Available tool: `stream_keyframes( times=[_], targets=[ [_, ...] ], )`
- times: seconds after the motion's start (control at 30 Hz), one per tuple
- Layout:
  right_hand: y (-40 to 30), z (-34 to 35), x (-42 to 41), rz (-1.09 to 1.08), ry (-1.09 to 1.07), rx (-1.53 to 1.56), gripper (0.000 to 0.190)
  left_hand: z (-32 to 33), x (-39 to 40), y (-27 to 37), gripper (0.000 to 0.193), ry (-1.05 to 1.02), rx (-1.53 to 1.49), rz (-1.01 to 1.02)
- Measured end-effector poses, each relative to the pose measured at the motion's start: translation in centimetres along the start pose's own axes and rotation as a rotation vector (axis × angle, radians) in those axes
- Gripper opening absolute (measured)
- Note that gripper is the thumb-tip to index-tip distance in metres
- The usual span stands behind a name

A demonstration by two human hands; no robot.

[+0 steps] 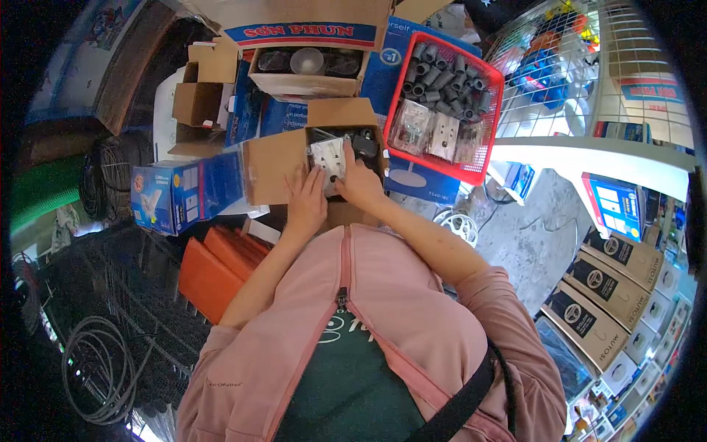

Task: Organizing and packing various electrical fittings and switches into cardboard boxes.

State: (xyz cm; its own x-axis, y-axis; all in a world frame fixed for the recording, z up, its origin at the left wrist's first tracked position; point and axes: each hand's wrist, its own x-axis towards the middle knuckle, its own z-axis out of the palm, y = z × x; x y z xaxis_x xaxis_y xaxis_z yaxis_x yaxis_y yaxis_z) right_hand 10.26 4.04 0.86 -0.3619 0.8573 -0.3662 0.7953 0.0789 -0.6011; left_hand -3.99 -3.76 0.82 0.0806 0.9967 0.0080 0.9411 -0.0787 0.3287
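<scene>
In front of me stands an open cardboard box (276, 166) with its flaps folded out. A clear plastic pack of white plates with dark holes (330, 157) lies at its mouth, beside black parts (364, 142) inside the box. My left hand (307, 199) rests its fingertips on the pack's lower left edge. My right hand (359, 179) has its thumb and index finger against the pack's right side, the index finger stretched along it. Both hands touch the pack from opposite sides. The undersides of the fingers are partly hidden.
A red plastic basket (490, 146) of grey pipe fittings and similar packs stands at the right. An open box with dark items (304, 85) is behind, a blue printed box (188, 193) at the left. Orange folded items (212, 271) lie near my left forearm; a wire rack (544, 124) stands far right.
</scene>
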Motion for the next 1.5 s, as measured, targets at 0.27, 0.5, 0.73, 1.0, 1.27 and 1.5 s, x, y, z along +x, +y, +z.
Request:
stream_keyframes(
  times=[0.27, 0.5, 0.73, 1.0, 1.27, 1.5],
  targets=[
    [1.8, 2.6, -0.2, 0.014, 0.04, 0.031, 0.073, 0.4, 2.8, 0.0, 0.062, -0.03, -0.024, 0.127],
    [2.9, 2.0, -0.8, -0.037, 0.018, 0.021, 0.06, 1.3, 3.7, -0.9, 0.057, -0.08, 0.13, 0.233],
    [2.6, 2.0, -1.2, -0.057, 0.123, 0.022, 0.055, 1.6, 4.5, -0.8, 0.044, -0.043, 0.26, 0.323],
    [2.3, 1.5, -3.0, -0.093, 0.268, 0.032, 0.059, 0.8, 5.4, 0.5, 0.047, -0.181, 0.367, 0.332],
    [7.2, -4.5, -2.3, -0.049, 0.784, 0.197, 0.033, 2.2, 5.1, 0.4, 0.042, -0.092, 0.283, 0.282],
    [19.1, -11.9, -0.8, 0.349, 0.602, -0.18, 0.064, 2.5, 4.3, 1.9, 0.052, -0.133, 0.24, 0.088]
  ],
)
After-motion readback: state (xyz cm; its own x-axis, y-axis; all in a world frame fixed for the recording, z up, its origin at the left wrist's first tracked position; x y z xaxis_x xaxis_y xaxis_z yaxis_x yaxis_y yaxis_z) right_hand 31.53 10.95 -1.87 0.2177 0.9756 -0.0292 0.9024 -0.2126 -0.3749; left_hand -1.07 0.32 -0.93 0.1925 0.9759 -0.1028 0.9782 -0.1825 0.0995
